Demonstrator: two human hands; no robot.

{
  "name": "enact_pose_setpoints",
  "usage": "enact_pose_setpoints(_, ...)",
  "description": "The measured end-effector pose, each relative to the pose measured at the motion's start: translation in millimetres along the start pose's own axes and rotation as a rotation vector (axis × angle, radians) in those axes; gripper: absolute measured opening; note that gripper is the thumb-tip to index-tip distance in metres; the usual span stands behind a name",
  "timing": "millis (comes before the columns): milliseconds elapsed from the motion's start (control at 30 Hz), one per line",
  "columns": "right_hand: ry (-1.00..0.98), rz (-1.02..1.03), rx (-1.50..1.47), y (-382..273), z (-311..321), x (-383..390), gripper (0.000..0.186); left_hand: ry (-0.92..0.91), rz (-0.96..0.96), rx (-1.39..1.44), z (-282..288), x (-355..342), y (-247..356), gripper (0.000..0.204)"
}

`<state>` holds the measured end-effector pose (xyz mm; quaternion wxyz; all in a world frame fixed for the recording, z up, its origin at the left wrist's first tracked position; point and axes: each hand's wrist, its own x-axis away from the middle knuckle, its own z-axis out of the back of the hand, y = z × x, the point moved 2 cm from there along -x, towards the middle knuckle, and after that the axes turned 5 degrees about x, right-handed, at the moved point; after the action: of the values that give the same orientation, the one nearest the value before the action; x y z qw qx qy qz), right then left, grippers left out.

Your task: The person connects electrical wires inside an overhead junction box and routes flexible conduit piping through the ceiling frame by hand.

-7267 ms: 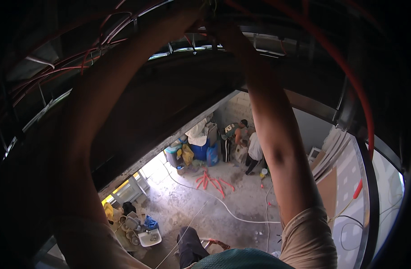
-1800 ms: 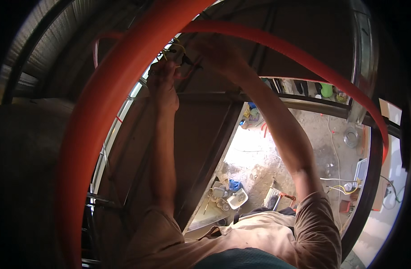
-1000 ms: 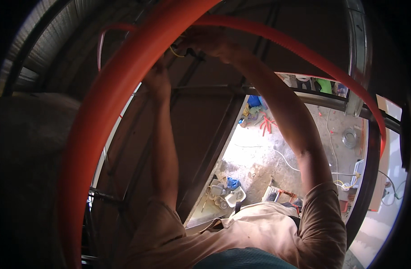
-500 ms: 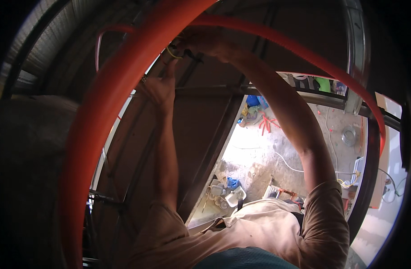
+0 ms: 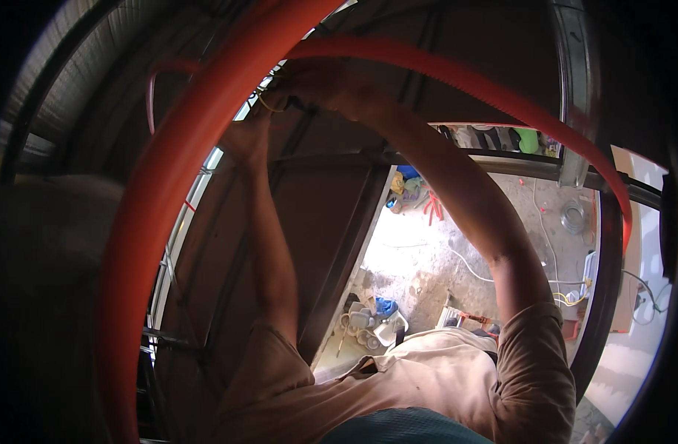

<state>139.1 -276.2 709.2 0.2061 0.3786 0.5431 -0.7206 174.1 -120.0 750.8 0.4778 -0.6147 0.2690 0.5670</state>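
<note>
Both my arms reach up in front of me, toward a bundle of thin wires [image 5: 269, 106] with a yellow one looping out of it. My left hand [image 5: 244, 140] is just below the wires, its fingers mostly behind a thick orange corrugated conduit [image 5: 169, 159]; only the thumb side shows. From the right, my right hand [image 5: 320, 85] comes to the same wires with its fingers bent and closed in deep shadow. Beneath its fingers sticks out a small dark piece [image 5: 302, 105] that I cannot make out.
A second orange conduit [image 5: 457, 66] arcs across to the right. Dark metal beams [image 5: 350, 244] and a steel stud [image 5: 574, 96] frame the opening. Far below, the floor [image 5: 420, 270] holds buckets [image 5: 361, 318], orange offcuts [image 5: 433, 207], a wire coil [image 5: 574, 216] and cables.
Both hands and the wires now appear slightly lower and further left, with the whole view shifted a little. The left thumb has come closer to the wires.
</note>
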Motion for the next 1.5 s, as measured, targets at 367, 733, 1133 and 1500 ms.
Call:
enact_pose_setpoints(367, 0.152, 0.22, 0.113, 36.3, 2.4, -7.1, 0.03, 0.147, -0.107, 0.05, -26.3, 15.6, -33.5, 0.071)
enact_pose_setpoints(733, 0.152, 0.319, 0.484, 44.4, -10.1, -4.9, 0.024, 0.143, -0.012, 0.112, -26.4, 10.3, -26.1, 0.066)
enact_pose_setpoints(1133, 0.094, 0.272, 0.279, 43.1, -13.6, -7.7, 0.023, 0.175, 0.014, 0.177, -31.4, 14.6, -47.9, 0.051)
enact_pose_setpoints(1500, 0.195, 0.458, 0.984, 28.9, -24.3, -3.7, 0.022, 0.111, 0.169, 0.326, -29.7, 19.7, -36.1, 0.052)
